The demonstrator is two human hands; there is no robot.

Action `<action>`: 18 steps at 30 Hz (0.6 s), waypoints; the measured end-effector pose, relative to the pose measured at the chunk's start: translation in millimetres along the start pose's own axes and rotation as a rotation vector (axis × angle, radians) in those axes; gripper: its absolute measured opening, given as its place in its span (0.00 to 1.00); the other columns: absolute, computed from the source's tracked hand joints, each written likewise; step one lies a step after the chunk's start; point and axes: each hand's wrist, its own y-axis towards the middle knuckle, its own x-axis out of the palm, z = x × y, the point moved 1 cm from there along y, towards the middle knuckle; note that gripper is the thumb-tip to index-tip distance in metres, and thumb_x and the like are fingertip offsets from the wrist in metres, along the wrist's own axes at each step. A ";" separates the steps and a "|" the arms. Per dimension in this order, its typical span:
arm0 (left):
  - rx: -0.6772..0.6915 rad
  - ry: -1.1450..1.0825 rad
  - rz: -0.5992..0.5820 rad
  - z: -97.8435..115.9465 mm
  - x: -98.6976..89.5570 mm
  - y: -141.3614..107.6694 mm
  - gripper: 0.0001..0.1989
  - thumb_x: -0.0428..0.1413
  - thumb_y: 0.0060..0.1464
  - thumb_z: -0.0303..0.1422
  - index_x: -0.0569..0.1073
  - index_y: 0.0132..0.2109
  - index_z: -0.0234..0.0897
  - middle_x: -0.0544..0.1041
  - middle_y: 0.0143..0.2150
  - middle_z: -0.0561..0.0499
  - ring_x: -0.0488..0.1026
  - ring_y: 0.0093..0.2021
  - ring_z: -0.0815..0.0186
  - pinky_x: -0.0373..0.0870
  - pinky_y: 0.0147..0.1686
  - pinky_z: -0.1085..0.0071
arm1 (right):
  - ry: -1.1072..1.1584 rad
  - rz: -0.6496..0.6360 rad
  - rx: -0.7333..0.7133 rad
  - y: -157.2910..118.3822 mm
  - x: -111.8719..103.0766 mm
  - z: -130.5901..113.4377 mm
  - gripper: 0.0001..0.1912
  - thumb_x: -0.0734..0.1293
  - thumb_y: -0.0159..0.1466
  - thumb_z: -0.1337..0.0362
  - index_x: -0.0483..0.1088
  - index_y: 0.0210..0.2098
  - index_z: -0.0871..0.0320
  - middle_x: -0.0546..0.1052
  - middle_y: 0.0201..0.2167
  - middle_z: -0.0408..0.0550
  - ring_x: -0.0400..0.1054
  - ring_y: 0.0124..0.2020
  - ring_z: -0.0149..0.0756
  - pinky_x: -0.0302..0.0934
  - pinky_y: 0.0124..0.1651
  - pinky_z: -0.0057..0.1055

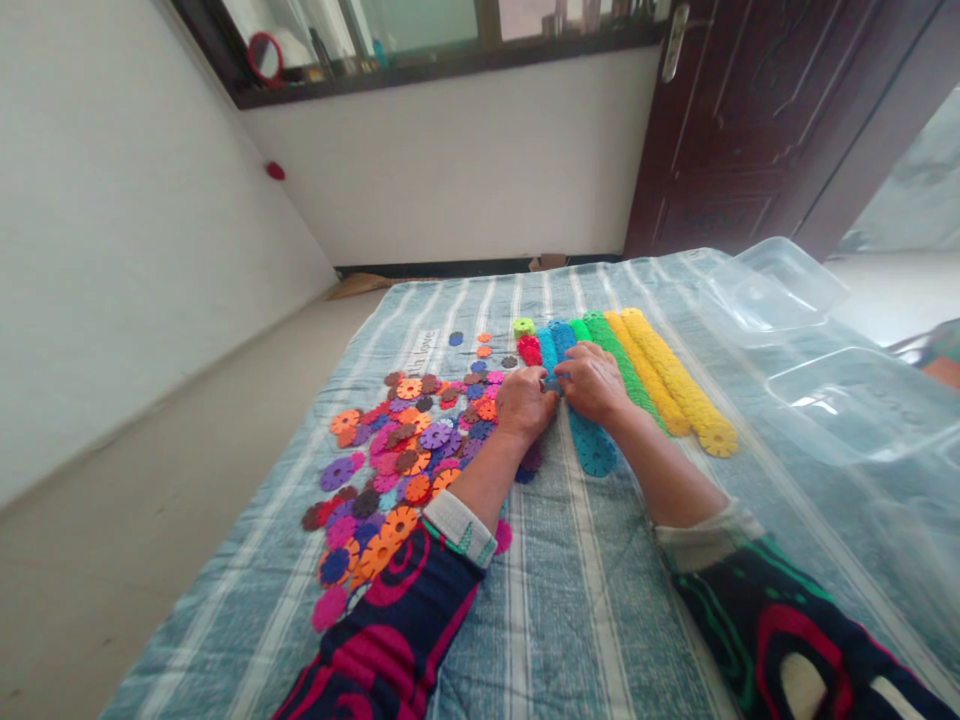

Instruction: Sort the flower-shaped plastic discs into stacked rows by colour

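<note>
- Navy-and-pink sleeves (405, 622) nearest, stretched over striped cloth (547, 620).
- Loose multicoloured discs (435, 436) heaped around the left sleeve.
- Left hand (527, 403) and right hand (592, 382) almost meeting, fingers curled at the near end of a light-blue row (547, 348); cannot tell whether gripping.
- Green row (631, 372) and yellow rows (675, 380) farther right.
- Clear plastic boxes (862, 405) beside these; behind, dark-red door (757, 100).

A blue disc row (596, 455) is laid on a striped cloth (555, 620) and partly covered by the right hand (592, 382). The left hand (525, 403) is placed just left of this row, its bent fingertips set close to the right's; what lies between them is hidden. Right of the row, green discs (624, 360) and yellow discs (671, 375) are ranged; left of it, loose mixed discs (412, 435) are scattered.
</note>
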 end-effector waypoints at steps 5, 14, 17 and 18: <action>0.028 0.019 -0.013 -0.3 1.2 0.3 0.08 0.56 0.52 0.31 0.77 0.40 0.38 0.78 0.38 0.48 0.73 0.42 0.62 0.67 0.42 0.70 | -0.009 -0.011 -0.006 -0.1 0.5 0.0 0.09 0.66 0.62 0.66 0.80 0.36 0.54 0.75 0.46 0.53 0.60 0.55 0.47 0.54 0.53 0.41; 0.069 0.041 0.004 -1.2 3.1 -0.8 0.09 0.56 0.53 0.33 0.78 0.40 0.38 0.78 0.39 0.47 0.73 0.44 0.60 0.66 0.46 0.67 | 0.034 0.006 0.004 0.2 4.4 3.8 0.09 0.67 0.61 0.67 0.79 0.39 0.54 0.76 0.46 0.53 0.62 0.54 0.47 0.55 0.53 0.41; 0.053 0.056 0.025 -1.6 2.2 -2.6 0.10 0.56 0.54 0.34 0.77 0.42 0.38 0.78 0.39 0.47 0.73 0.44 0.60 0.66 0.46 0.67 | 0.049 0.022 0.011 1.2 5.4 5.8 0.10 0.67 0.60 0.67 0.79 0.39 0.54 0.76 0.46 0.52 0.63 0.54 0.46 0.56 0.54 0.40; 0.048 0.056 0.026 -1.4 1.8 -3.2 0.11 0.56 0.54 0.35 0.77 0.43 0.37 0.78 0.39 0.46 0.73 0.44 0.60 0.67 0.46 0.67 | 0.055 0.030 0.018 1.7 5.3 6.5 0.10 0.66 0.60 0.68 0.79 0.38 0.54 0.77 0.46 0.52 0.64 0.53 0.46 0.56 0.54 0.40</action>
